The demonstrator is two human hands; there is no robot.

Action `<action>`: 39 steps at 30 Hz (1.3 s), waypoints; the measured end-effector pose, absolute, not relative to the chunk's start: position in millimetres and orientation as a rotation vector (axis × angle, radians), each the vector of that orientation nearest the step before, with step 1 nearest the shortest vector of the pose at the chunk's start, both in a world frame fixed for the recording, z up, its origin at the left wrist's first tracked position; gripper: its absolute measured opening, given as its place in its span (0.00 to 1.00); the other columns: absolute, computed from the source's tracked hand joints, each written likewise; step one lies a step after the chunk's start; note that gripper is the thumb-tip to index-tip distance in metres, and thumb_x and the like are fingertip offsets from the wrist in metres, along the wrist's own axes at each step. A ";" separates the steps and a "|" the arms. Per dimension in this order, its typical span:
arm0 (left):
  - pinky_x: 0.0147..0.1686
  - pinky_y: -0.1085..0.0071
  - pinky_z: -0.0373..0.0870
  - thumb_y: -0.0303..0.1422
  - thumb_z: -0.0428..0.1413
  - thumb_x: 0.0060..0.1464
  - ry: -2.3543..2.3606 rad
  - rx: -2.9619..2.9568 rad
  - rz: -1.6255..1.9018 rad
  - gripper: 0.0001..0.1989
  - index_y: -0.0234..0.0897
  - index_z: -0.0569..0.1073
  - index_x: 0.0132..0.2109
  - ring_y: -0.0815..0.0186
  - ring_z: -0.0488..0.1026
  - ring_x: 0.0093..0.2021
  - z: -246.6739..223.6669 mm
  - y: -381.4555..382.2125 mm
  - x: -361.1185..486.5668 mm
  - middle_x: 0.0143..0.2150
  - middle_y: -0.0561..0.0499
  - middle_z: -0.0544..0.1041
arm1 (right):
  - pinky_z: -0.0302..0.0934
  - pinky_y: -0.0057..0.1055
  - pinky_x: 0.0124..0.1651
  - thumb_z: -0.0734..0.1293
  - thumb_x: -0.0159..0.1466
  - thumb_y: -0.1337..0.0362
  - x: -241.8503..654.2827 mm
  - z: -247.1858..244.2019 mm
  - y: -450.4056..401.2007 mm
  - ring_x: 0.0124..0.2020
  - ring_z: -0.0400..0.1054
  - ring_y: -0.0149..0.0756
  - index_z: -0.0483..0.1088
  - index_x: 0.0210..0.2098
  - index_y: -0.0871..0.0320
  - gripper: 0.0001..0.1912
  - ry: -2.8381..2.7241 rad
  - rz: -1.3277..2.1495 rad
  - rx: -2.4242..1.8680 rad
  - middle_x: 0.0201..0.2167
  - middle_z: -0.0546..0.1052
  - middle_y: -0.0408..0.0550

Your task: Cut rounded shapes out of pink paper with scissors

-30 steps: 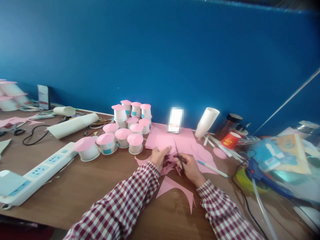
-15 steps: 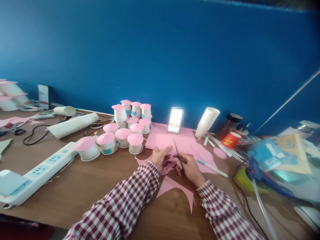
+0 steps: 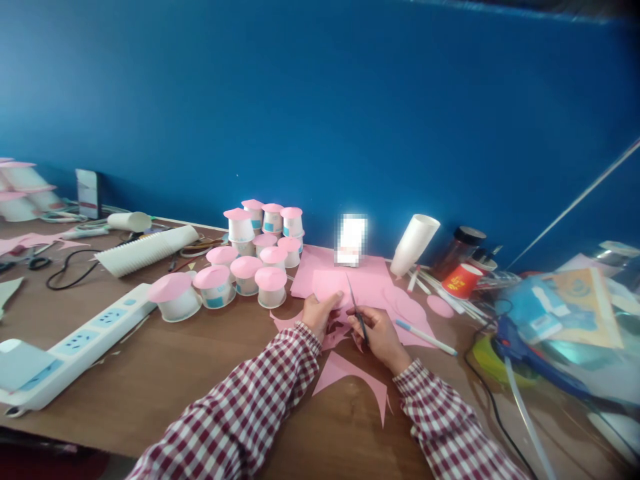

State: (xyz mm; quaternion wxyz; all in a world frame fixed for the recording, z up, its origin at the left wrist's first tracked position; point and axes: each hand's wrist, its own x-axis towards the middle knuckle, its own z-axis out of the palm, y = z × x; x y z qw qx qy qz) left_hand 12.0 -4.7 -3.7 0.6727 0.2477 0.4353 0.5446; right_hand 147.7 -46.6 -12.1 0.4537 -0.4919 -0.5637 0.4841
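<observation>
In my right hand (image 3: 375,328) is a pair of scissors (image 3: 352,293), its blades pointing up and away over pink paper. My left hand (image 3: 323,316) pinches a pink paper sheet (image 3: 331,283), thumb on top, just left of the blades. Beneath and behind lies a larger stack of pink paper (image 3: 367,269). Curved pink offcuts lie around both hands, and one large scrap (image 3: 345,372) rests on the table between my forearms. To the right are cut pink rounds (image 3: 403,303) and a capped pen (image 3: 425,337).
Paper cups with pink tops (image 3: 270,287) stand grouped to the left. A power strip (image 3: 85,340) and a stack of white cups (image 3: 145,252) lie farther left. On the right are a leaning cup stack (image 3: 415,243), a red cup (image 3: 463,281) and a blue glue gun (image 3: 530,360).
The scissor blades look slightly more apart than before. Both hands and the paper have otherwise stayed in nearly the same place.
</observation>
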 end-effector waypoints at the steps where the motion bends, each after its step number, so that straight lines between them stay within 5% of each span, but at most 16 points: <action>1: 0.18 0.74 0.67 0.37 0.68 0.36 0.980 0.553 1.222 0.18 0.33 0.70 0.32 0.71 0.67 0.20 -3.3 -4.8 12.2 0.21 0.53 0.69 | 0.55 0.24 0.14 0.68 0.59 0.52 147.5 -11.9 -46.7 0.12 0.59 0.28 0.69 0.39 0.60 0.17 -1.392 1.196 -1.214 0.14 0.64 0.35; 39: 0.17 0.76 0.64 0.37 0.68 0.35 0.991 0.577 1.216 0.19 0.33 0.68 0.30 0.72 0.66 0.19 0.9 -7.2 11.7 0.21 0.54 0.68 | 0.56 0.23 0.14 0.68 0.60 0.52 148.5 -13.0 -46.0 0.12 0.59 0.27 0.69 0.39 0.59 0.17 -1.420 1.179 -1.210 0.14 0.65 0.35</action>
